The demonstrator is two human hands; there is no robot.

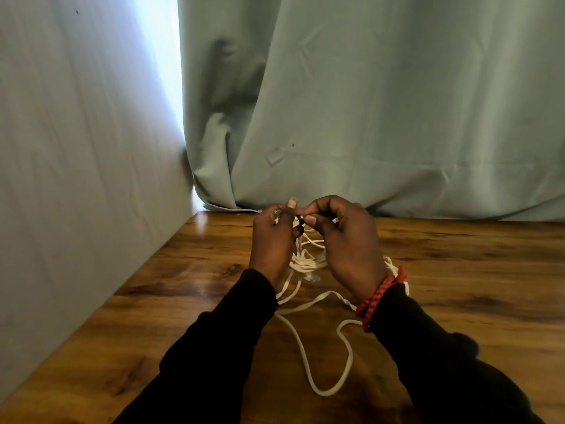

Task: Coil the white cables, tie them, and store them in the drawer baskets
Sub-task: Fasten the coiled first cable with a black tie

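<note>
A flat white cable (308,356) lies in loose loops on the wooden table (474,270), bunched under my hands and trailing toward me in one long loop. My left hand (272,240) is raised above the table with its fingers curled round a stretch of the cable near a clear plug end. My right hand (345,240), with a red braided band on its wrist, pinches the cable between thumb and forefinger right beside the left hand. Part of the bunch is hidden behind both hands. No drawer or basket is in view.
A pale green curtain (382,102) hangs along the table's far edge. A white wall (76,148) runs along the table's left side. Another clear plug (312,278) lies on the wood between my wrists.
</note>
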